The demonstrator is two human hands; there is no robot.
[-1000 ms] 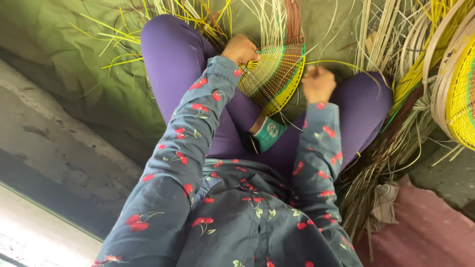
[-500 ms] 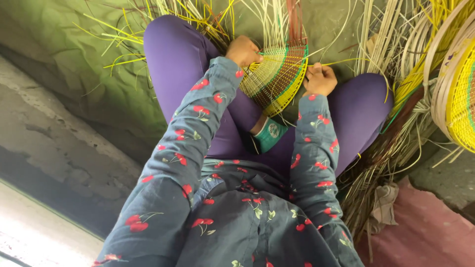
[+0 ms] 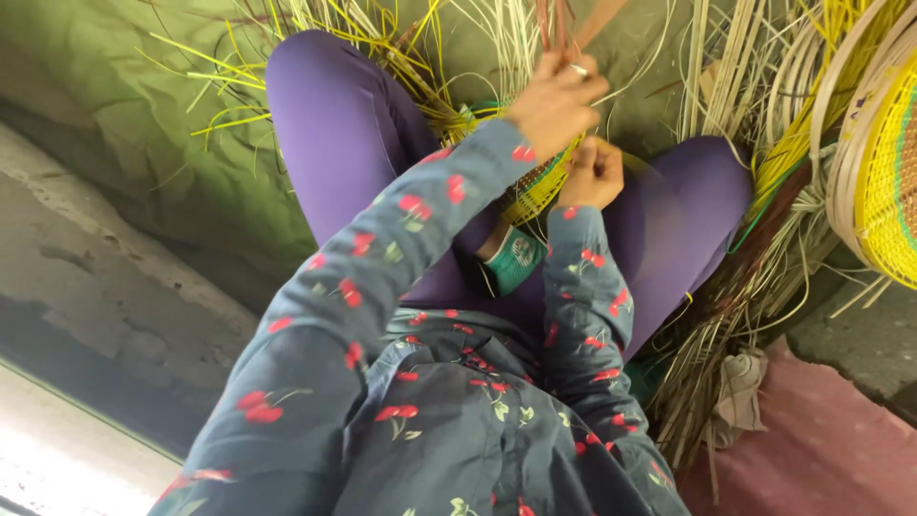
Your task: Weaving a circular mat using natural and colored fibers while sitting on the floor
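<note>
The left hand (image 3: 554, 100) covers most of the small woven basket (image 3: 540, 186), so only a yellow-and-brown sliver of its rim shows. The right hand (image 3: 592, 172) is motion-blurred, its grip unreadable. The large yellow basket (image 3: 893, 191) (rim only) runs off the right edge, and the cane strips (image 3: 573, 24) leave the top.

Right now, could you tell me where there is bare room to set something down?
The green cloth left of the purple-clad knee lies bare, as does the pink mat at lower right. Around both hands and the woven piece, loose strips crowd everything.
</note>
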